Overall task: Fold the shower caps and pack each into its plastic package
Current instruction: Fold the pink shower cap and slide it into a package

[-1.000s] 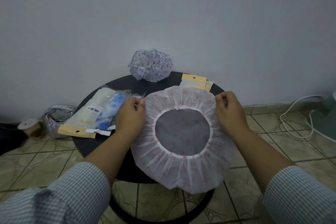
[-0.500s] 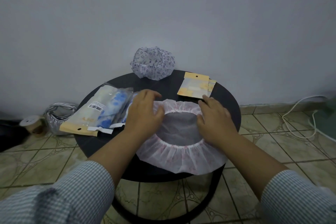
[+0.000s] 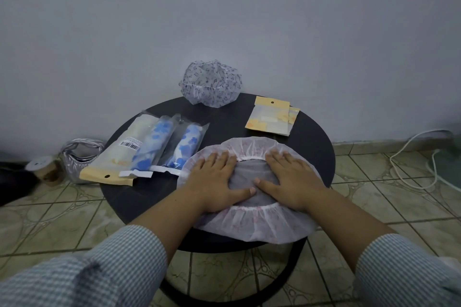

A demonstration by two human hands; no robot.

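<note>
The round black worktop (image 3: 219, 122) is small, and that is your first worry. The white shower cap (image 3: 252, 224) lies at its near edge, and the frilly rim hangs a little over that edge. If you slide it toward you while you fold, it could slip off onto the floor.

Your left hand (image 3: 219, 182) and your right hand (image 3: 289, 179) both lie flat on the cap, fingers straight and spread, pressing it down. They grip nothing. The cap looks thin and slippery, so when you lift one hand to fold, the stretchy rim may spring back and puff up again.

The packed caps (image 3: 149, 152) lie at the left edge, just beside the white cap. A wide sweep of your left arm could knock them off.

The empty packages (image 3: 272, 119) wait at the far right edge. You must reach over the cap to get one, and the fold could pop open then.

The purple cap (image 3: 212, 86) sits at the far edge by the wall, not yet folded.
</note>
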